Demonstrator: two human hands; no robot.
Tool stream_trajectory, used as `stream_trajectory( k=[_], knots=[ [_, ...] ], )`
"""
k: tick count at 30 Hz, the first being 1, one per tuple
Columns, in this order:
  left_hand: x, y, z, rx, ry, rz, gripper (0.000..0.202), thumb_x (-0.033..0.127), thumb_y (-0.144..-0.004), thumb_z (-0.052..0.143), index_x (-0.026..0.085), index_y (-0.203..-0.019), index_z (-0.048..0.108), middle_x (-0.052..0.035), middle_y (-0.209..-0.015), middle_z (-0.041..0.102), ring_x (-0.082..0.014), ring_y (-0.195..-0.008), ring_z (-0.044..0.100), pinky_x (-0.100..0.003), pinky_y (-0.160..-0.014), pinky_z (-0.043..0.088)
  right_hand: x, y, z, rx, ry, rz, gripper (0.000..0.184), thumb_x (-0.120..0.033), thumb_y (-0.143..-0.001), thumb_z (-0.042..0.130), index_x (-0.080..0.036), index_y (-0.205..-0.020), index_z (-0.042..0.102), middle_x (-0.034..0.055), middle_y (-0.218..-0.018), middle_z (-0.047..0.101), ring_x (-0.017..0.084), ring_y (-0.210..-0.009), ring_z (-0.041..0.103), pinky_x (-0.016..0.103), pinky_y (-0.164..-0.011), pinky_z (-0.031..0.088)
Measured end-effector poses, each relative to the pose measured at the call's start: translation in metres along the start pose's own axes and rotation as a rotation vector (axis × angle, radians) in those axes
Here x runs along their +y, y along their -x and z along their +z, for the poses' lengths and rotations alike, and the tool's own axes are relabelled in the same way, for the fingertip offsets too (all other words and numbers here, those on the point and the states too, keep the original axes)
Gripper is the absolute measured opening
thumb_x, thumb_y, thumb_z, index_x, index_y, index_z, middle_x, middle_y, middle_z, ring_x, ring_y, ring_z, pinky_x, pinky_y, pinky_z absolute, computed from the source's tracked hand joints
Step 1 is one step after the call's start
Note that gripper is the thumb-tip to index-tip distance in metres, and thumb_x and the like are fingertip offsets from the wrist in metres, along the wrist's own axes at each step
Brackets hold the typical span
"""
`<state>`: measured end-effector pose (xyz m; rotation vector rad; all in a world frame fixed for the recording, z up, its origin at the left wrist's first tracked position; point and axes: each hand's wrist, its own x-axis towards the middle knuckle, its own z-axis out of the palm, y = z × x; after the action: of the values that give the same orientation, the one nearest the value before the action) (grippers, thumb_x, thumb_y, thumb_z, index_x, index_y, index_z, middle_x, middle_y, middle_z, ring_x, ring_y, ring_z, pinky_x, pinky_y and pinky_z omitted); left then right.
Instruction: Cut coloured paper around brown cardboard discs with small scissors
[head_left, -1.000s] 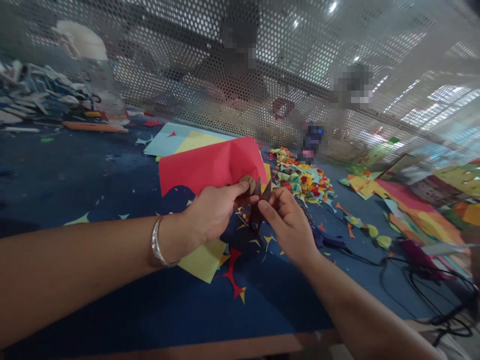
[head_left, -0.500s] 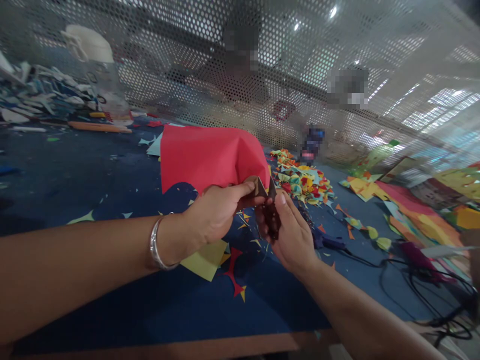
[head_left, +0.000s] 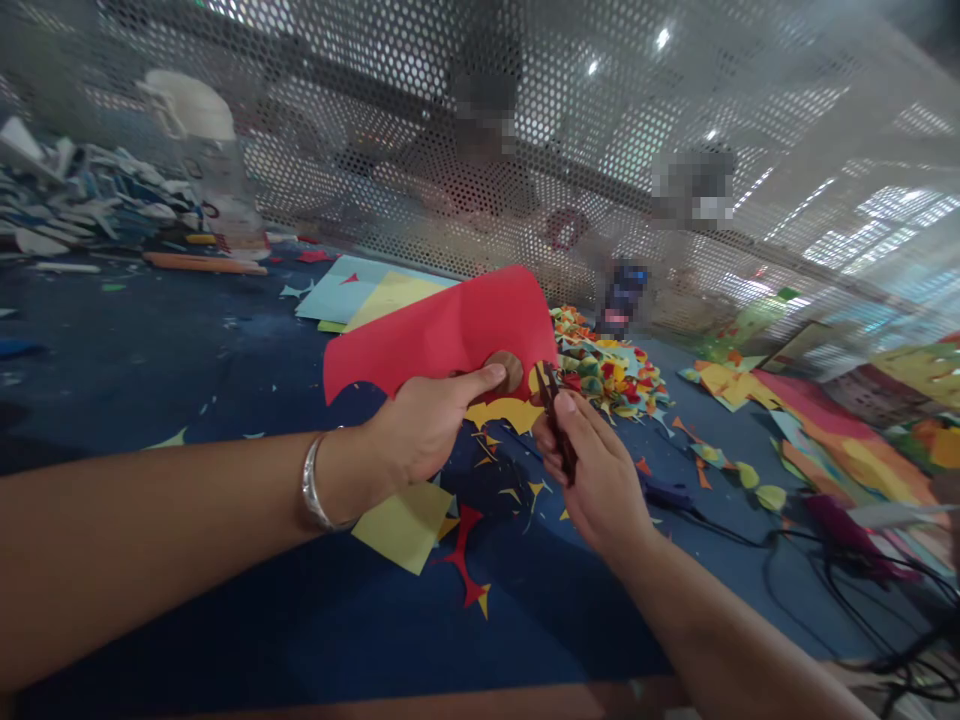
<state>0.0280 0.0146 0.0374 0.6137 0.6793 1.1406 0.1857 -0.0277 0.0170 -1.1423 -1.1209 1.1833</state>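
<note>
Red sheet [head_left: 439, 335]: bent into a soft curve over the table, pinched at its near edge, with scalloped bites out of that side.
Brown disc [head_left: 512, 371]: lying against the sheet like a template, some yellow paper [head_left: 508, 412] poking out below.
Left hand [head_left: 420, 425]: thumb pressed on the disc, fingers tucked underneath, so pretty firmly closed on disc and paper.
Scissors [head_left: 550, 398]: at the sheet's right corner, just beside the disc; blades look barely parted, but can't tell if paper's between them.
Right hand [head_left: 600, 460]: curled snugly round the handles.
Snipping tip: I'd keep that thumb centred so nothing slips, hug the disc's rim, and turn the paper rather than the wrist. Short bites beat one big chomp imo.
Bottle [head_left: 225, 190]: see-through, white lid on, standing back left; too blurry to say what's inside.
Colourful pile [head_left: 619, 375]: small cut bits heaped loose on the table, no tub I can make out.
Tabletop [head_left: 225, 620]: dark blue, littered with offcuts, plus a pale yellow sheet [head_left: 405, 525] near the left wrist.
</note>
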Motion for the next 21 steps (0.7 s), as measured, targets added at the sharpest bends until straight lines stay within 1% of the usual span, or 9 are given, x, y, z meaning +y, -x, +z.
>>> stream_trajectory(
  k=[4,8,10,14,16,18,21],
  knots=[
    [-0.002,-0.001,-0.004,-0.030,0.009,0.003,0.010,0.016,-0.084,0.070,0.017,-0.083,0.080,-0.0030,-0.095,0.079,-0.0168,-0.109,0.067,-0.027,-0.106,0.049,-0.001,-0.003,0.000,-0.024,-0.085,0.074,0.035,-0.048,-0.088,0.070,-0.022,-0.079,0.048,-0.0062,-0.065,0.044,0.006,-0.050,0.032,0.019,-0.042,0.020],
    [-0.003,-0.002,-0.008,-0.048,0.011,0.005,0.009,0.018,-0.084,0.073,0.017,-0.087,0.081,-0.0027,-0.102,0.079,-0.0180,-0.113,0.067,-0.027,-0.106,0.049,-0.004,-0.003,0.002,-0.061,-0.131,0.114,0.037,-0.046,-0.084,0.075,-0.021,-0.078,0.048,-0.0072,-0.063,0.044,0.004,-0.047,0.031,0.019,-0.041,0.017],
    [-0.005,-0.003,-0.010,-0.038,-0.030,0.005,0.010,0.022,-0.083,0.075,0.019,-0.089,0.081,-0.0026,-0.109,0.079,-0.0198,-0.118,0.065,-0.029,-0.108,0.047,-0.005,-0.002,0.002,-0.074,-0.141,0.126,0.038,-0.047,-0.082,0.076,-0.021,-0.078,0.047,-0.0075,-0.063,0.044,0.004,-0.045,0.030,0.019,-0.040,0.016],
    [-0.011,-0.006,-0.016,-0.063,-0.166,0.019,0.023,0.035,-0.077,0.080,0.023,-0.097,0.081,-0.0023,-0.121,0.076,-0.0247,-0.127,0.061,-0.033,-0.112,0.045,-0.008,0.000,0.004,-0.093,-0.157,0.139,0.039,-0.047,-0.080,0.078,-0.021,-0.079,0.049,-0.0081,-0.062,0.044,0.003,-0.044,0.028,0.018,-0.040,0.015],
    [-0.012,-0.004,-0.017,-0.083,-0.217,0.037,0.026,0.040,-0.078,0.079,0.025,-0.099,0.080,-0.0010,-0.123,0.075,-0.0247,-0.129,0.060,-0.033,-0.113,0.044,-0.010,0.000,0.004,-0.093,-0.155,0.133,0.039,-0.046,-0.080,0.079,-0.021,-0.079,0.049,-0.0082,-0.061,0.044,0.002,-0.043,0.028,0.017,-0.040,0.016],
    [-0.013,-0.002,-0.018,-0.086,-0.251,0.057,0.024,0.041,-0.081,0.077,0.028,-0.100,0.079,0.0013,-0.124,0.074,-0.0227,-0.129,0.060,-0.032,-0.114,0.043,-0.011,0.000,0.005,-0.091,-0.152,0.125,0.039,-0.046,-0.079,0.079,-0.021,-0.078,0.049,-0.0084,-0.060,0.043,0.002,-0.043,0.027,0.017,-0.039,0.016],
    [-0.015,-0.001,-0.021,-0.097,-0.350,0.124,0.027,0.044,-0.084,0.071,0.030,-0.106,0.078,0.0036,-0.128,0.072,-0.0222,-0.129,0.060,-0.034,-0.115,0.043,-0.011,0.000,0.004,-0.102,-0.153,0.121,0.039,-0.046,-0.080,0.079,-0.021,-0.079,0.049,-0.0085,-0.060,0.042,0.002,-0.043,0.027,0.017,-0.039,0.016]
  ],
)
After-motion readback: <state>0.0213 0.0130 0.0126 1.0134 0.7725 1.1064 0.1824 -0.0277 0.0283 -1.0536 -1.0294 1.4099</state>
